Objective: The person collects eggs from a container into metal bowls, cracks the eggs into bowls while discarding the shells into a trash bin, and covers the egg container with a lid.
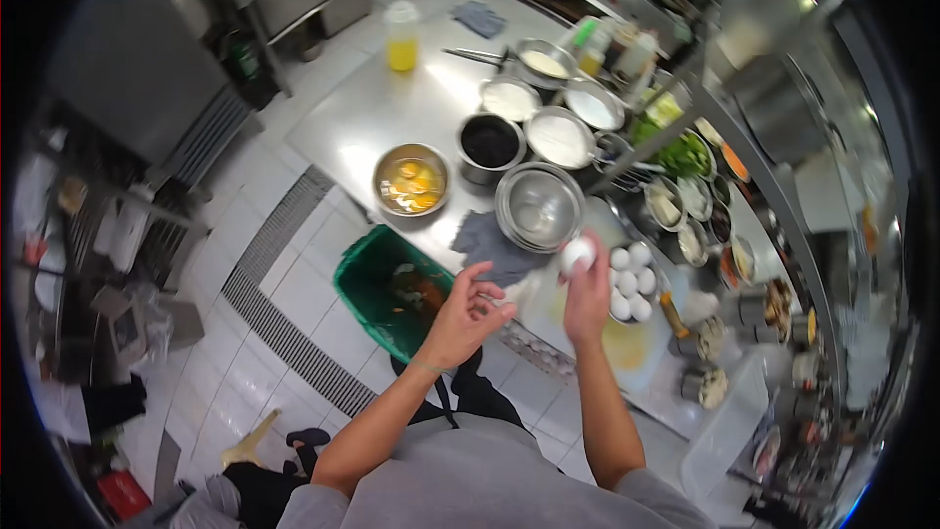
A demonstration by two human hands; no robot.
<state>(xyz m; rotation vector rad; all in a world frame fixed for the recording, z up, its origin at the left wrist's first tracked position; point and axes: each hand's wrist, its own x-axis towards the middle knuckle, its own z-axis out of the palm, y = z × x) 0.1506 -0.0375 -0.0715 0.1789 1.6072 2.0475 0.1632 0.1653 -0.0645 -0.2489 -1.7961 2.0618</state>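
Observation:
An egg [578, 255] is held in the fingers of my right hand [587, 299], just left of a group of several white eggs [632, 282] on the cutting board [558, 318]. My left hand [472, 313] has its fingers apart and holds nothing, near the right edge of the green-lined bin [367, 284]. Cracked eggs with orange yolks lie in a metal bowl [411, 180] near the counter's left edge. Empty metal bowls [540, 208] are stacked beyond my right hand, with a grey cloth [490, 247] beside them.
Pots of white contents [558, 137] and a dark-filled pot [490, 142] stand on the steel counter [343, 118]. A bottle of yellow liquid [401, 39] is farther back. Greens [681, 152] and small containers line the right side. At lower left is another person's dark shoe [309, 437].

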